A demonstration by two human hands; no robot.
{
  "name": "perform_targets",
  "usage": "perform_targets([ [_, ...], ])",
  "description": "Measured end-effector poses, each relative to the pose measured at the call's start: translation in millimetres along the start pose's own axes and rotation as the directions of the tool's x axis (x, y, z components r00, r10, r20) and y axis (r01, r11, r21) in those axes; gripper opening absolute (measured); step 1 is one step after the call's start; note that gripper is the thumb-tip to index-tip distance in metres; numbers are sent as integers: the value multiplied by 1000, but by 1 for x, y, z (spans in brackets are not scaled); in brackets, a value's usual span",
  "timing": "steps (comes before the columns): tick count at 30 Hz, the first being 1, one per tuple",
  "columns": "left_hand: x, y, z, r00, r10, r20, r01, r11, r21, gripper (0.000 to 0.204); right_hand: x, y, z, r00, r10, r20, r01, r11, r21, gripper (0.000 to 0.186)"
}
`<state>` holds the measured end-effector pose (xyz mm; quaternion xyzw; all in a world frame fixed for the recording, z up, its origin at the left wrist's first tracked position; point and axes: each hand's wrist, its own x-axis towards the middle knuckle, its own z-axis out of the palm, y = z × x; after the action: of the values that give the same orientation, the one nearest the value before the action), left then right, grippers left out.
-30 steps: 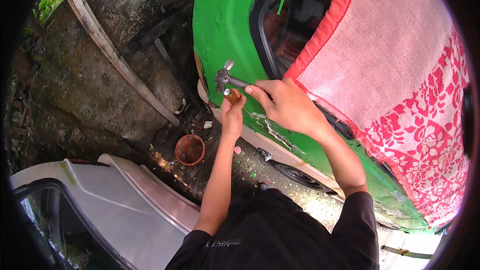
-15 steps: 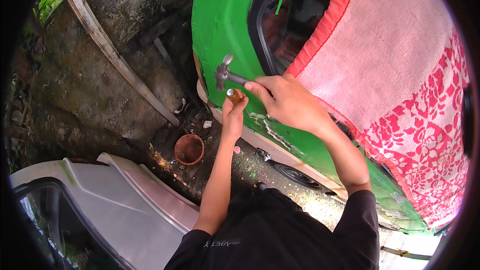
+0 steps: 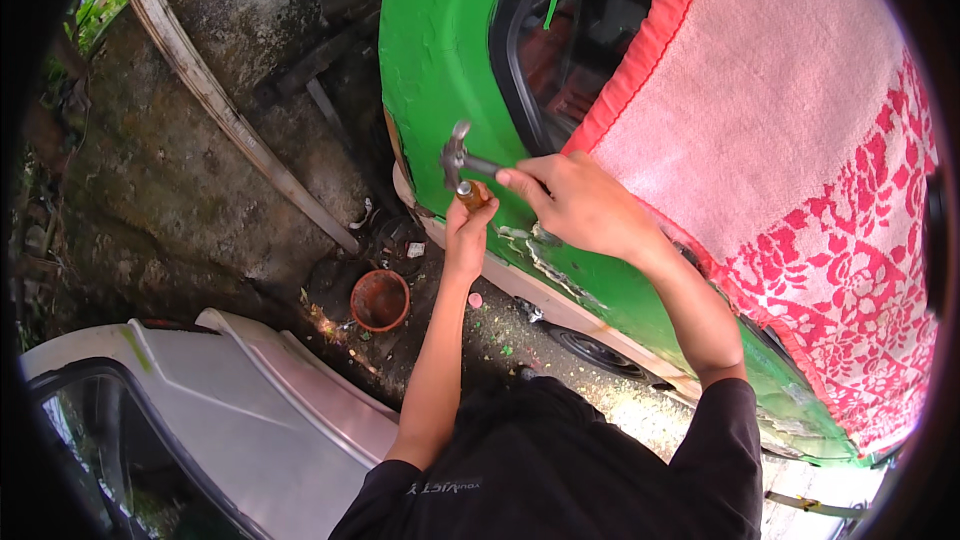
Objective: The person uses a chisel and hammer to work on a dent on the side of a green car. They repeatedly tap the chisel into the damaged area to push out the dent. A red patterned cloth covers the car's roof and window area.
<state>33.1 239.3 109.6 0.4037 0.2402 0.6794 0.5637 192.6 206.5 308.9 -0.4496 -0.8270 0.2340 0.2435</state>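
Observation:
My right hand (image 3: 588, 202) is closed around the handle of a claw hammer (image 3: 456, 152). The hammer's metal head is right at the capped end of a chisel-like tool (image 3: 471, 195); whether they touch I cannot tell. My left hand (image 3: 465, 238) wraps round that tool's amber handle, and its blade is hidden. Both hands are at the lower side of a green car body (image 3: 440, 70). Beside them, a strip of broken, peeling paint and filler (image 3: 548, 262) runs along the panel.
A pink and red patterned towel (image 3: 780, 130) drapes over the green car, next to its window (image 3: 575, 50). Silver bodywork of another vehicle (image 3: 250, 390) stands at lower left. A terracotta pot (image 3: 380, 300) sits on debris-strewn ground, near a long curved strip (image 3: 215, 90) and a stained wall (image 3: 130, 170).
The hammer head has moved slightly down and to the right, closer to the capped end of the tool. My left hand keeps its hold in nearly the same place.

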Motion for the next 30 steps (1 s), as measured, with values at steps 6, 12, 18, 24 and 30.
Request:
perform_targets([
  [6, -3, -2, -7, 997, 63, 38, -63, 998, -12, 12, -4, 0, 0, 999, 34, -6, -34, 999, 16, 41],
  [12, -25, -27, -7, 996, -28, -80, 23, 998, -60, 18, -14, 7, 4, 999, 32, 8, -32, 999, -31, 37],
  [18, -60, -32, -11, 986, 87, -142, -100, 991, -92, 20, -44, 11, 6, 985, 156, -72, -149, 984, 95, 37],
  [24, -52, 16, 3, 969, 243, 41, -246, 967, 67, 17, -83, 48, 30, 947, 301, -108, -254, 913, 320, 42],
  [30, -44, 30, 21, 948, 284, 141, -298, 950, 91, 20, -108, 71, 51, 920, 382, -83, -292, 813, 503, 42],
])
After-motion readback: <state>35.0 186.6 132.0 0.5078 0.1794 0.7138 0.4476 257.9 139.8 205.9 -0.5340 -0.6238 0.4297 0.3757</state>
